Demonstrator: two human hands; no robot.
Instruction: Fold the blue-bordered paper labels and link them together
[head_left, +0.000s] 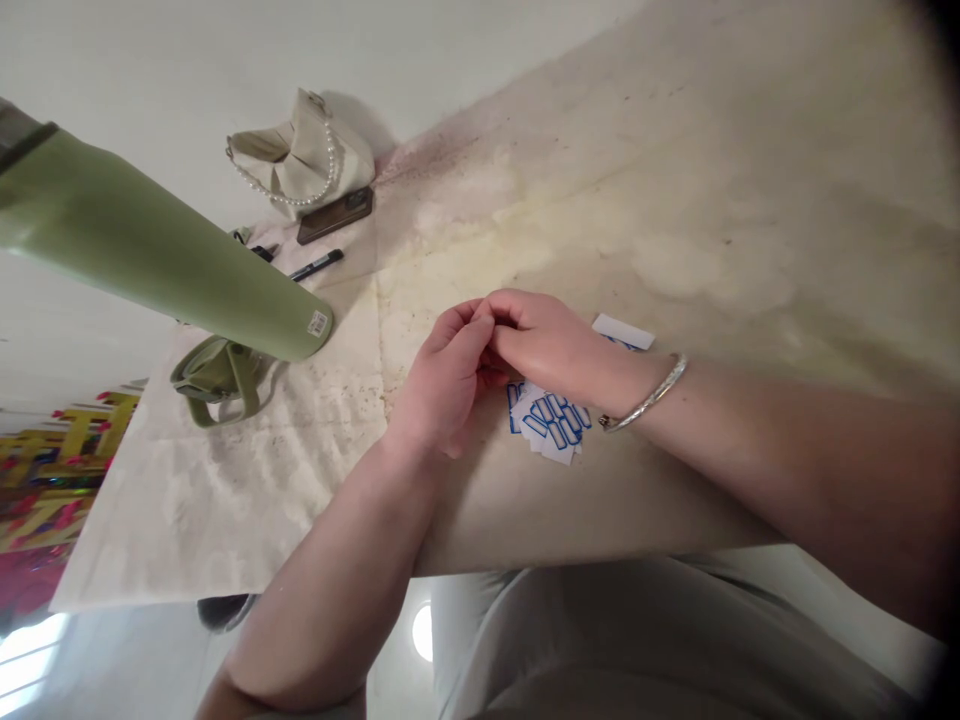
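Both curled and touching, left hand [441, 378] and right hand [546, 338], any pinched item hidden, blue-printed cards [556, 418] partly covered

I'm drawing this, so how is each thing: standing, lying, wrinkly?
Left hand, curled, touching right hand
Right hand, curled, palm hidden
Bracelet, worn on right wrist
Paper slips, loosely piled, overlapping
Green bottle, standing
Green handled piece, resting beside bottle
Handbag, slouched
Phone, lying flat
Black pen, lying flat
Tablecloth, wrinkled, blotchy

Could be a home or small workroom, judging by a stained, cloth-covered desk [705, 200] against a pale wall [157, 60], carrying a pearl-strapped handbag [351, 160], smartphone [335, 216] and tumbler [165, 250].
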